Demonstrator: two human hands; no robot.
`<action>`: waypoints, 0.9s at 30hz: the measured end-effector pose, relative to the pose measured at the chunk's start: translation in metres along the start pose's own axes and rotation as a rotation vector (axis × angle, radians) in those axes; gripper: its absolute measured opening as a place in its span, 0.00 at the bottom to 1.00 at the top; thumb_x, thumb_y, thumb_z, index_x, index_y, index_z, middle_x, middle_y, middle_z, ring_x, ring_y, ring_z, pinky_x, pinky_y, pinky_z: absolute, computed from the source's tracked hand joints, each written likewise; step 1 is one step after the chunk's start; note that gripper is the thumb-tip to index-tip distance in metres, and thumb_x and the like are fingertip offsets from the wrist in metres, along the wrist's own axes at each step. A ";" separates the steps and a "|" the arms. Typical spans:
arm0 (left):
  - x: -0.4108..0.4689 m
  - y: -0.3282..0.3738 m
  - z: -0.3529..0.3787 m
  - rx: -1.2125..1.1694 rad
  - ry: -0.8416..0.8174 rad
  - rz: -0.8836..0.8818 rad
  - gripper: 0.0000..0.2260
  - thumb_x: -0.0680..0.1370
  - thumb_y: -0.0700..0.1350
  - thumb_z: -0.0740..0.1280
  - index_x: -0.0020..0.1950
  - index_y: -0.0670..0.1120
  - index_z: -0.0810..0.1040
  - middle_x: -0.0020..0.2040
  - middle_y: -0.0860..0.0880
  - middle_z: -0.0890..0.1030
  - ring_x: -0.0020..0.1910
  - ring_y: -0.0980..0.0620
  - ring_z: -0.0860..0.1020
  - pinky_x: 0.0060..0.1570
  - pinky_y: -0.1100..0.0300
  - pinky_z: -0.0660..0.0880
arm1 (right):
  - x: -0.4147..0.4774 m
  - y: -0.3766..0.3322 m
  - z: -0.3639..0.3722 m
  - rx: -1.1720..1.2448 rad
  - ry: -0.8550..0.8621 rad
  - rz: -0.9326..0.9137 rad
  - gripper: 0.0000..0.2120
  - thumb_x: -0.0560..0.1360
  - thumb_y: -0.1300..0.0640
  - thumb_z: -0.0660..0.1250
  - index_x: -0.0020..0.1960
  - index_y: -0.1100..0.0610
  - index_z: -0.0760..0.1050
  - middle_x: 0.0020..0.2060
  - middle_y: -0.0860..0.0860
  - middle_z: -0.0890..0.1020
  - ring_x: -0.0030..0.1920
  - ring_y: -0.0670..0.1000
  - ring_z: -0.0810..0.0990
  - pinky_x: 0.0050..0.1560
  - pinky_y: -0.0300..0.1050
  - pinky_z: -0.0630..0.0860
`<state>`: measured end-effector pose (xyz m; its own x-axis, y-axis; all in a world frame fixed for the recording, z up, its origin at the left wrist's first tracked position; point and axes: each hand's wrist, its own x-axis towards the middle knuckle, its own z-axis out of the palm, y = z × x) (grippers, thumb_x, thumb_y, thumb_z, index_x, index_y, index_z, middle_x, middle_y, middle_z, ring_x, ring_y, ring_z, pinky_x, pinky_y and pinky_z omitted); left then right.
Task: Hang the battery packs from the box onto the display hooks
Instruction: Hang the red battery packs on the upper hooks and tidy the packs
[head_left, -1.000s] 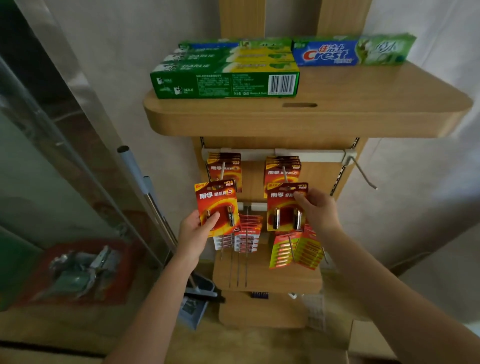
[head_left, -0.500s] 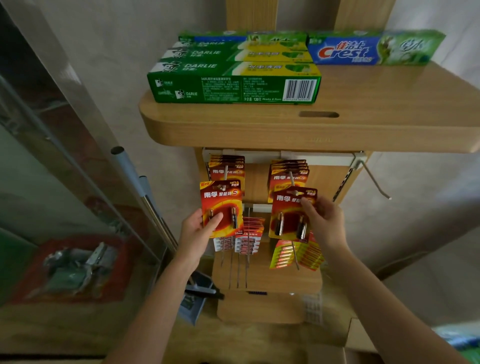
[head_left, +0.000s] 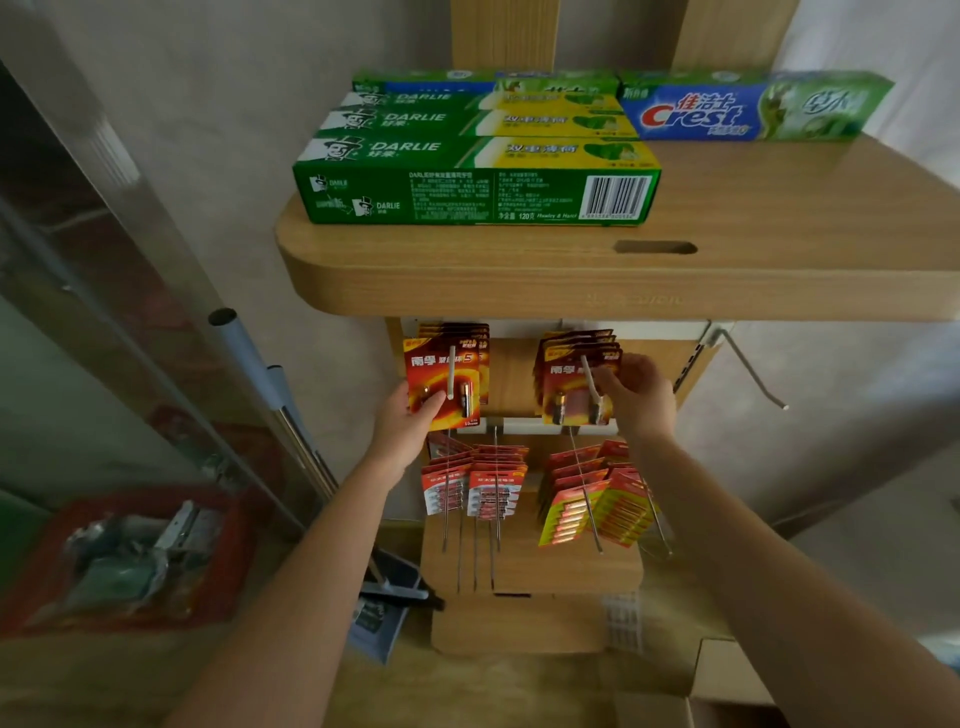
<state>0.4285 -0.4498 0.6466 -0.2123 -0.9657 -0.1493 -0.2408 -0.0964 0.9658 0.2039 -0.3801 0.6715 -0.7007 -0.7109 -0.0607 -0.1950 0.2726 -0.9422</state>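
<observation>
Two battery packs go onto a shop's display hooks at once, one in each hand. The left hand (head_left: 408, 423) pinches the left pack (head_left: 431, 384) by its lower corner, thumb on the front and fingers behind. That leaves the top of the card free for the left hook (head_left: 451, 371), whose white tip shows in front of the card, so the pack appears to be threaded on. It sits just in front of a stack of like packs, above and to the right of the grip.

The right hand (head_left: 641, 392) holds the right pack (head_left: 569, 387) by its right edge between curled fingers and thumb, close to the right hook (head_left: 589, 376). The hand seems to steer the card back along this hook, whose tip also lies in front of the card. The pack lies to the left of the grip, against its own stack.

Farther right an empty hook (head_left: 753, 376) juts from the rack, well apart from both hands. A cardboard box (head_left: 727, 686) shows at the lower right; its contents cannot be seen.
</observation>
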 end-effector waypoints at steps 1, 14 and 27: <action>0.003 0.001 0.000 0.035 -0.002 0.001 0.16 0.78 0.44 0.64 0.64 0.44 0.70 0.58 0.46 0.78 0.57 0.49 0.77 0.56 0.55 0.75 | -0.004 -0.001 -0.001 0.014 0.024 -0.012 0.15 0.73 0.57 0.68 0.59 0.59 0.73 0.54 0.54 0.81 0.52 0.50 0.78 0.55 0.47 0.76; 0.004 0.010 -0.013 -0.036 0.102 0.037 0.11 0.78 0.38 0.59 0.61 0.40 0.68 0.51 0.49 0.74 0.51 0.55 0.74 0.45 0.68 0.68 | -0.084 -0.028 0.003 0.138 -0.019 -0.267 0.15 0.76 0.70 0.57 0.55 0.55 0.74 0.50 0.50 0.80 0.53 0.47 0.78 0.56 0.42 0.76; 0.005 0.028 -0.005 -0.273 -0.066 -0.030 0.25 0.81 0.57 0.43 0.68 0.47 0.68 0.61 0.47 0.76 0.51 0.60 0.75 0.53 0.65 0.70 | -0.051 -0.048 0.107 0.156 -0.461 0.158 0.27 0.80 0.42 0.40 0.76 0.49 0.50 0.75 0.52 0.59 0.75 0.55 0.57 0.73 0.54 0.53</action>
<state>0.4254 -0.4589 0.6744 -0.2725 -0.9446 -0.1831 0.0140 -0.1942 0.9809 0.3222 -0.4265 0.6847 -0.3309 -0.8905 -0.3122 0.0180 0.3248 -0.9456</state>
